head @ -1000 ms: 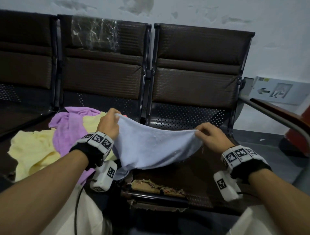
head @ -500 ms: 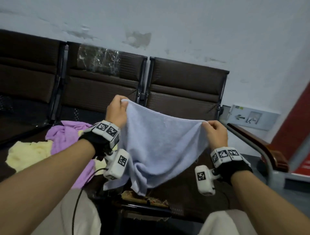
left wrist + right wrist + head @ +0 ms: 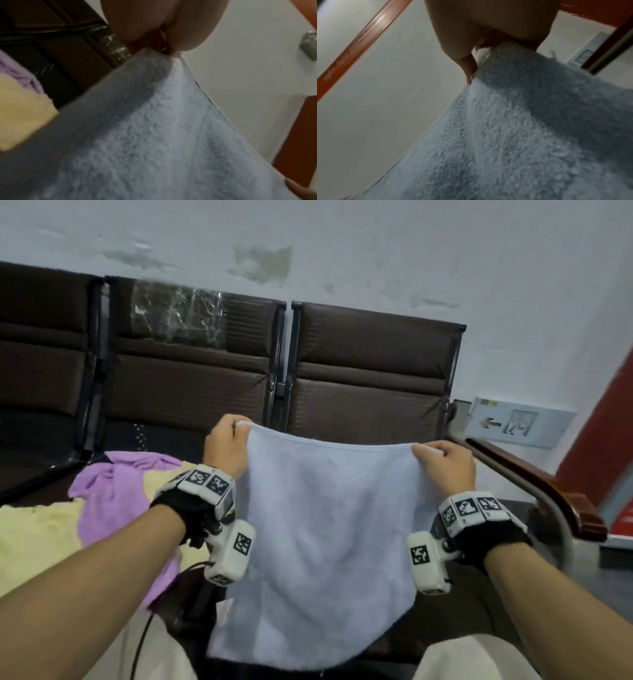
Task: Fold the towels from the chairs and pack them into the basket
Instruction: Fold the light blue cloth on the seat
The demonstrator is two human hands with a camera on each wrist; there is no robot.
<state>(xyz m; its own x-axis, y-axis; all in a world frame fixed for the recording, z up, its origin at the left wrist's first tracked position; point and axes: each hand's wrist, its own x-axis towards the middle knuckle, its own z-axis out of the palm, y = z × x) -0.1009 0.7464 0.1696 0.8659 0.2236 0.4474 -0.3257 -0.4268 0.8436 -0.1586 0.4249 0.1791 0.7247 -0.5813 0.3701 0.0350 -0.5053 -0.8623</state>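
Observation:
A pale blue towel [image 3: 322,546] hangs flat in the air in front of the brown chairs [image 3: 370,378]. My left hand [image 3: 228,444] pinches its top left corner and my right hand [image 3: 442,461] pinches its top right corner, so the top edge is stretched between them. The left wrist view shows the left fingertips [image 3: 173,52] closed on the towel [image 3: 154,135] corner. In the right wrist view the fingers [image 3: 471,67] clamp the fluffy towel [image 3: 522,128] edge. A purple towel [image 3: 116,498] and a yellow towel [image 3: 34,539] lie crumpled on the seat to the left. No basket shows.
A row of dark brown chairs stands against a stained white wall [image 3: 376,251]. A metal and wood armrest [image 3: 555,501] runs along the right side. A sign with an arrow [image 3: 513,424] is low on the wall. My knees [image 3: 472,659] are at the bottom.
Both hands have lifted the blue towel off the seat and drawn its top edge taut. The towel went from sagging and bunched to hanging flat.

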